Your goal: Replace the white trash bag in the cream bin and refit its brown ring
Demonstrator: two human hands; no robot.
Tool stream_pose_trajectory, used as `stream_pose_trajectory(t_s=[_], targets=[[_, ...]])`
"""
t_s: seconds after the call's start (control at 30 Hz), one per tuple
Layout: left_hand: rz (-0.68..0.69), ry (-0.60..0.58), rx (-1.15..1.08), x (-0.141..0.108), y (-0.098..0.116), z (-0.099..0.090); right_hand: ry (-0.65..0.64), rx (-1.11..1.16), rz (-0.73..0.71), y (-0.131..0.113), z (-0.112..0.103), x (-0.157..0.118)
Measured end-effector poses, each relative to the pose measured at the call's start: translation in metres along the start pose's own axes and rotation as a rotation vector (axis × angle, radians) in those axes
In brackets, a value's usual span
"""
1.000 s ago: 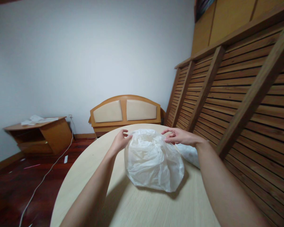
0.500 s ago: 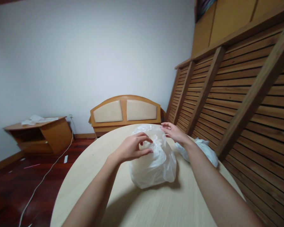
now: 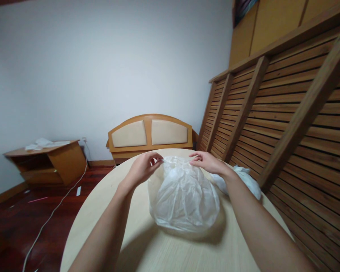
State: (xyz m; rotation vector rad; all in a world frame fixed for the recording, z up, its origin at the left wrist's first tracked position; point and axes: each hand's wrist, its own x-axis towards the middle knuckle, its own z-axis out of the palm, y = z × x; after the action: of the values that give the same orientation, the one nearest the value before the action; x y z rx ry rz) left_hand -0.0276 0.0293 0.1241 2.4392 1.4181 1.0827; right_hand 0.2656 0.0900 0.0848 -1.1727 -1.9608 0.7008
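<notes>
Tabletop [image 3: 98, 196] below, left hand [image 3: 144, 167] and right hand [image 3: 208, 163] hold white bag [image 3: 187, 200]

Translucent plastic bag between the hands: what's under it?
The pale round table lies under the plastic bag and shows around it; the patch directly beneath is hidden.

The surface [image 3: 198, 253] is a pale wood-grain top with a curved edge, occupying the lower centre of the frame. A translucent white plastic bag [image 3: 187, 204] is positioned at the middle; full base contact cannot be confirmed. A pale crumpled bundle [image 3: 248, 182] rests at the right edge, partly hidden. A shadow [image 3: 138, 241] extends to the lower left.
</notes>
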Motion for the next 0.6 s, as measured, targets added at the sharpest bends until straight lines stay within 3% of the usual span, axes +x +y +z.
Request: stream_pose_trajectory(t_s=[0.1,0.2,0.33,0.43,0.6], targets=[[-0.129,0.035,0.185,0.001,-0.008,-0.003,0.034,-0.042,0.004,0.005,0.001,0.001],[-0.281,0.028,0.342,0.0,-0.013,-0.004,0.185,-0.138,0.016,0.01,0.001,0.004],[-0.311,0.07,0.294,0.0,-0.009,-0.002,0.281,-0.2,0.029,0.008,0.001,0.006],[-0.276,0.057,0.189,0.001,-0.008,0.004,0.216,-0.204,0.014,-0.002,0.003,0.003],[-0.259,-0.029,-0.045,-0.001,-0.019,0.018,-0.023,-0.164,0.005,-0.015,0.01,-0.005]])
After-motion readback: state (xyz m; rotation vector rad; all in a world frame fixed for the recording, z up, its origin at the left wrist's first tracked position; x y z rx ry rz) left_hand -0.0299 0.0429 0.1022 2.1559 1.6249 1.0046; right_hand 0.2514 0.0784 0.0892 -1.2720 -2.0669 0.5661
